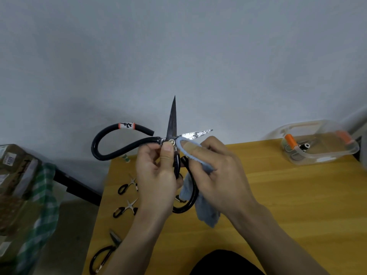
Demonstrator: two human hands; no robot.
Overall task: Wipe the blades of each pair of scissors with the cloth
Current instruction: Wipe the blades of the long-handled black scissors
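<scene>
Yellow wooden table (278,195); open black-handled scissors (172,133), soft blue cloth (204,207).

The large scissors (172,133) have dull, dark metal blades, one mottled and shiny, with glossy black coated handles. The cloth (204,207) is soft, matt blue-grey fabric. The table (288,195) is smooth yellow wood-look laminate. The container (319,143) is clear glossy plastic.
</scene>
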